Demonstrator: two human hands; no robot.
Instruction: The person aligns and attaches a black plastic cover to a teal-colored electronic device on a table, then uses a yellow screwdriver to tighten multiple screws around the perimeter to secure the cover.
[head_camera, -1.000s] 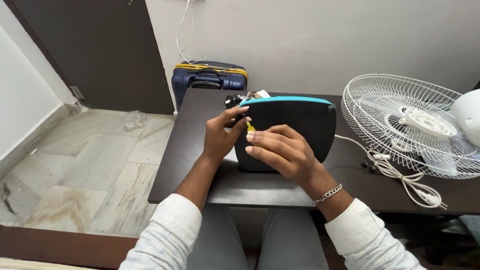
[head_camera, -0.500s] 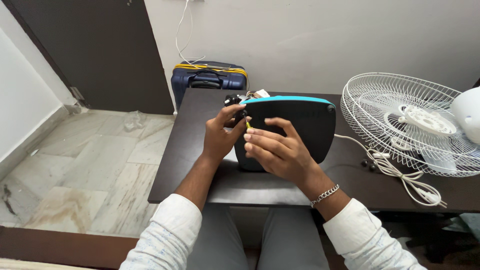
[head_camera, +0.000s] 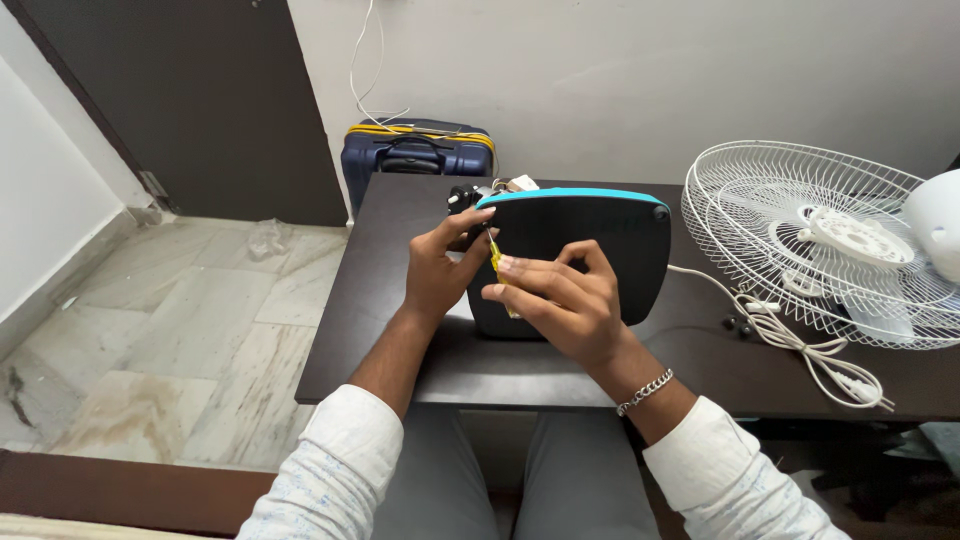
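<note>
Nearest, at six o'clock, the person's lap and two pale sleeves run up to the dark worktop (head_camera: 400, 350). The right hand (head_camera: 560, 310), a chain bracelet (head_camera: 645, 391) at its wrist, is curled closed around a small yellow-handled screwdriver (head_camera: 497, 262); the grip is fingertips and thumb pinching the handle, with the tip aimed up toward eleven o'clock at the corner of the panel. The left hand (head_camera: 440, 265) sits at nine o'clock of that corner, thumb and forefinger closed on the edge of the dark panel with a teal rim (head_camera: 590, 245), steadying it. The panel stands tilted on the worktop, its lower edge resting there and its back facing the person.

It looks like a rigid moulded plastic shell, light enough to prop with one hand, smooth and so liable to slide on the worktop; its rim and corners seem the safest places to hold. The screwdriver is thin and light, easy to twirl but easy to let slip.

At three o'clock a white power cord (head_camera: 810, 355) lies coiled beside a white wire fan guard (head_camera: 800, 240). Farther off, at twelve o'clock, a blue suitcase (head_camera: 415, 155) stands on the floor against the wall.
</note>
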